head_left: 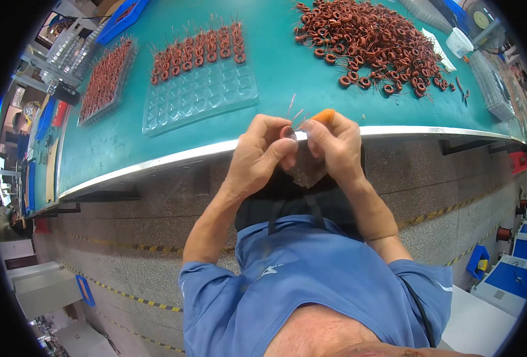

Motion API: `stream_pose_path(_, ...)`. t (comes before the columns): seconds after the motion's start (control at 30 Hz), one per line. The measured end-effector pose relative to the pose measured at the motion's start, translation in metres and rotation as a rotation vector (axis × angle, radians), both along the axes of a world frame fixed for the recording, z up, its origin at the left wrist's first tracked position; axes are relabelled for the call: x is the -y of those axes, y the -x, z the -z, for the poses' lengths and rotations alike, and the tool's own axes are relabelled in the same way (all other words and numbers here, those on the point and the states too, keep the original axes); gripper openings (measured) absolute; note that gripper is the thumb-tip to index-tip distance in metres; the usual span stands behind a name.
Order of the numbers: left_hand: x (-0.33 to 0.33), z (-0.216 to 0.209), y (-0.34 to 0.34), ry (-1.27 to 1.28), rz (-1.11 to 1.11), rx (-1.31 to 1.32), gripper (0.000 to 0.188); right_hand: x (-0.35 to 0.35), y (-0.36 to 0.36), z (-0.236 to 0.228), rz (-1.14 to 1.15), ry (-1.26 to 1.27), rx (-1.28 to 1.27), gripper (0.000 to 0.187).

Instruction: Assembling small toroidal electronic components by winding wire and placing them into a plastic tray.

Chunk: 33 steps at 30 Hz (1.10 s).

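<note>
At the table's front edge, my left hand (256, 150) pinches a small ring-shaped coil (285, 132) wound with reddish copper wire. Thin wire leads (291, 107) stick up and to the right from it. My right hand (338, 143), with an orange finger cover (323, 116) on one finger, is closed at the leads' right-hand ends; the fingertips partly hide the grip. Beyond my left hand lies a clear plastic tray (201, 98) of round pockets, its back rows filled with similar coils (199, 50). A large loose pile of coils (370, 44) sits at the back right.
At the left stands another tray full of coils (106, 80). A blue bin (122, 21) is behind it. On the right are a white cup (459, 43), dark hand tools (462, 89) and stacked clear trays (493, 86). The table's metal edge (156, 168) runs just in front of me.
</note>
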State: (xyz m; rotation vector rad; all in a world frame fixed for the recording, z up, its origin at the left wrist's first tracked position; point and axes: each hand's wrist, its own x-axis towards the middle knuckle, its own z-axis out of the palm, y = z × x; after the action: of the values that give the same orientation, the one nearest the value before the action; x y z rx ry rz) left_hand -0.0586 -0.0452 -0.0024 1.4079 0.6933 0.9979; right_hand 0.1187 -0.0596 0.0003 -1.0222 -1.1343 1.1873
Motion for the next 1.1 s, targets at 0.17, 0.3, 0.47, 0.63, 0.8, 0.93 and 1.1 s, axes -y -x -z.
stream_pose_path(0.17,0.001,0.008,-0.009,0.013,-0.044,0.162,0.021,-0.014,-0.004,0.003,-0.077,-0.015,0.013,0.020)
stream_pose_path(0.3,-0.002,0.007,-0.003,-0.106,-0.097,-0.069,0.020,-0.007,0.005,0.002,0.020,-0.192,0.142,0.012)
stream_pose_path(0.47,-0.003,0.005,-0.011,-0.157,-0.137,-0.200,0.019,-0.017,0.004,-0.010,-0.010,-0.196,0.269,0.014)
stream_pose_path(0.63,-0.002,0.014,-0.015,0.006,-0.180,0.049,0.028,-0.012,0.007,0.003,0.005,-0.101,0.058,0.016)
stream_pose_path(0.8,-0.008,0.008,-0.010,0.027,-0.065,-0.025,0.026,-0.003,0.013,0.007,0.008,-0.131,-0.033,0.027)
stream_pose_path(0.93,-0.011,0.015,-0.010,-0.061,-0.192,-0.046,0.022,-0.009,0.010,0.008,0.110,-0.162,-0.118,0.044)
stream_pose_path(1.1,-0.019,0.027,-0.011,-0.238,-0.410,-0.144,0.022,0.027,0.002,-0.039,-0.381,-0.180,-0.297,0.030)
